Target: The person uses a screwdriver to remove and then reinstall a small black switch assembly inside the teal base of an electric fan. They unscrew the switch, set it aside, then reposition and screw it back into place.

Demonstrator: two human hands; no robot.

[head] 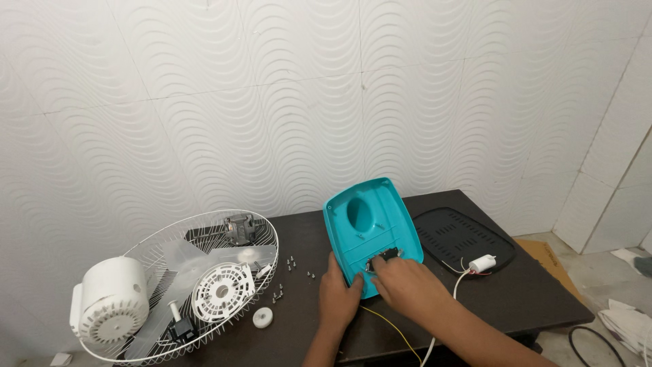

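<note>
L hand point(339, 292) is loosely open, fingers together, palm flat against the near-left edge of the teal base cover point(372, 234), steadying it, not gripping round it. R hand point(407, 282) lies on the cover's near end, fingers curled in toward a small opening w/ dark parts and wires; can't tell if it pinches anything, fingertips are hidden.

Teal cover sits mid-table on the dark table point(530, 299), tilted up, inner side facing the camera, long axis running from the hands away toward the wall, leaning slightly right. Oval hole is in its far half.

Both forearms come in from the bottom edge, R arm crossing diagonally from lower right, L arm nearly straight up.

Just right of the cover: black vented plate point(462, 234), a white capacitor point(483, 263) on wires. Left: wire fan guard point(204, 231) holding blade and white motor housing point(112, 306), loose screws point(292, 261), a white knob point(262, 317) nearby.
</note>
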